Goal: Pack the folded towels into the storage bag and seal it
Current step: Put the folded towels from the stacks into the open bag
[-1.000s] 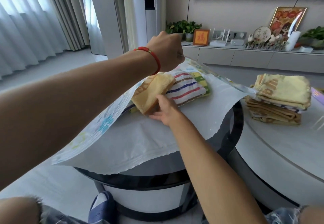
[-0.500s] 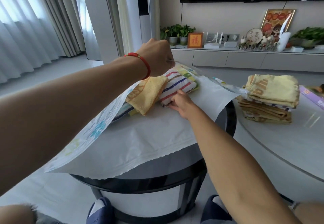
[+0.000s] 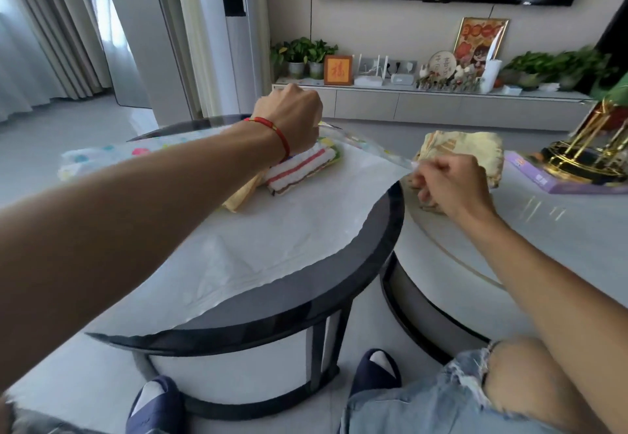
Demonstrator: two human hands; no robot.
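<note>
**Head view: some towels in the bag, a stack left to pack**

Head camera shows the task partly done, in my judgement. Two folded towels lie inside the mouth of the large white plastic storage bag (image 3: 258, 246), which is spread flat over the round black glass table (image 3: 370, 263): a white towel with red stripes (image 3: 299, 170) and, just beside it, a yellow terry towel (image 3: 243, 195) half hidden under the forearm. The bag is not sealed. Its upper sheet, printed with coloured dots, is held up off the towels.

The left hand (image 3: 289, 120) is clenched above the striped towel, and it seems to grip the upper sheet of the bag, though the fingers themselves are hidden behind the back of the hand.

The stack of folded yellow towels (image 3: 465, 154) waits on the neighbouring white round table (image 3: 543, 246), so packing and sealing are both left. The right hand (image 3: 448, 188) is at the near side of this stack, fingers curled. Whether they already pinch a towel I cannot tell; the hand covers the contact, and the picture is a little blurred there.
</note>
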